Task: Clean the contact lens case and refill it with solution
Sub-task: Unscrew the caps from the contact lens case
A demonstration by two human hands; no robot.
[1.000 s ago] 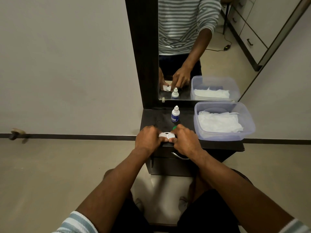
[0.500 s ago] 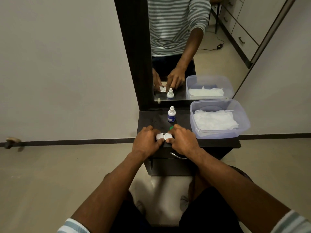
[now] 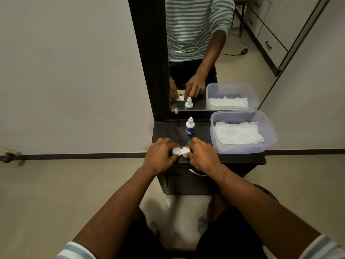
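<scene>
Fingers point(image 3: 187, 155) of both hands around white lens case point(image 3: 181, 150), solution bottle point(image 3: 190, 126) behind, tissue tub point(image 3: 242, 146) alongside.

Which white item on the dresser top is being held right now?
The contact lens case at the front edge: left hand and right hand both grip it. The solution bottle stands untouched behind; the tissues lie in the plastic tub.

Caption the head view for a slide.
Both hands, left hand and right hand, grip the white lens case before the solution bottle.
</scene>
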